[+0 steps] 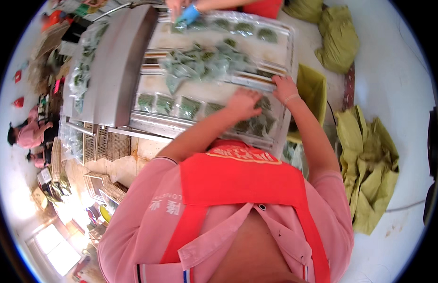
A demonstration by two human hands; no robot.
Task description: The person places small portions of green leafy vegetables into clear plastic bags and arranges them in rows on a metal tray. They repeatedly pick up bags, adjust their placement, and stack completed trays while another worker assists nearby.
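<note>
My left hand (pixel 244 103) reaches over the near row of clear plastic packets with green contents (pixel 189 107), close to the packets at its right end. Blur hides whether its fingers pinch one. My right hand (pixel 286 89) lies at the right end of a metal sealing bar (pixel 256 80), its fingertips at the bar; what they hold cannot be told. Between the bars lies a heap of filled green plastic packets (pixel 208 62). Another row of packets (pixel 243 28) runs along the far side of the machine bed (pixel 293 46). The steel lid (pixel 114 63) is on the left.
A co-worker's blue-gloved hand (pixel 189 15) works at the far row. A yellow-green bin (pixel 311 92) stands right of the machine, with yellow-green sacks (pixel 339 42) beyond and an empty-looking sack (pixel 369 169) nearer. Crates (pixel 105 143) sit below the lid at left.
</note>
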